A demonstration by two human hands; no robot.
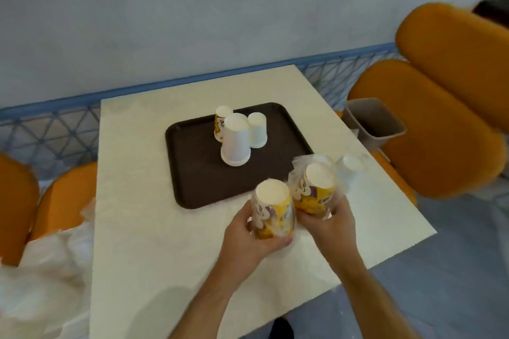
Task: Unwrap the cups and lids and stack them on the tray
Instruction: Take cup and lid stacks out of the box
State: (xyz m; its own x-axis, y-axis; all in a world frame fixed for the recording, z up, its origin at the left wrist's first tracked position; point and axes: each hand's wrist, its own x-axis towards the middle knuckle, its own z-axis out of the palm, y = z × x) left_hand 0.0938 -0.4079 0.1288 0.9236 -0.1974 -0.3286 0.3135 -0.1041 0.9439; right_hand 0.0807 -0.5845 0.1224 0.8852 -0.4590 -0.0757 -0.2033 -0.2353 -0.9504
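Two yellow printed cup stacks are up off the bench, bottoms to the camera, both in clear plastic wrap. The left hand (248, 231) has its fingers curled round the nearer wrapped stack (272, 209), thumb along the side. The right hand (327, 221) grips the second wrapped stack (316, 190) from below, where the film bunches loose around the top. Held side by side, touching, just at the near right corner of the brown tray (192, 173); my read is they're being brought in close so the wrap can be stripped right beside where the cups will land. On the tray, three upside-down stacks stand clustered: a big white one (235, 140) in front, a smaller white one (257, 129) to its right, a yellow printed one (220, 121) behind. Inverted keeps them steady. Another wrapped white stack (352, 165) waits on the bench to the right. Beyond the bench edge, a grey bin (374, 124) sits handy, likely for the film; crumpled plastic (49, 270) piles up at the left
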